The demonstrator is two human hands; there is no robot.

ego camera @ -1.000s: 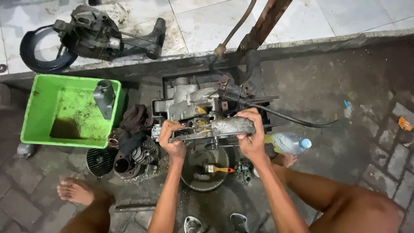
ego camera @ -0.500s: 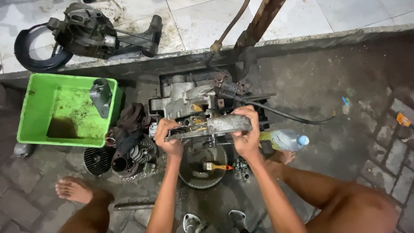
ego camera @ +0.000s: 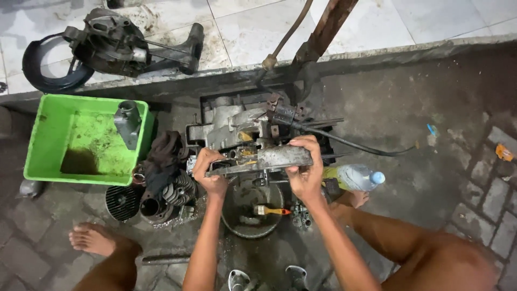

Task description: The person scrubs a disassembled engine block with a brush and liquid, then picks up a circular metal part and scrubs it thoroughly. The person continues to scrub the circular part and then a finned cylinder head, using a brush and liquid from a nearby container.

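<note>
Head view shows us gripping a greasy metal engine cover (ego camera: 269,159) at both ends, our left hand (ego camera: 211,171) curled around its left end and our right hand (ego camera: 306,171) clamped on its right. We hold it above a round pan (ego camera: 237,215) with a brush (ego camera: 272,210), against the engine block (ego camera: 237,126), right of the green tub (ego camera: 48,129).

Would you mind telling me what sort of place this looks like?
Probably an informal outdoor repair spot: an engine casing stripped on oily ground, a green plastic tub, and another engine part on tiles.
</note>
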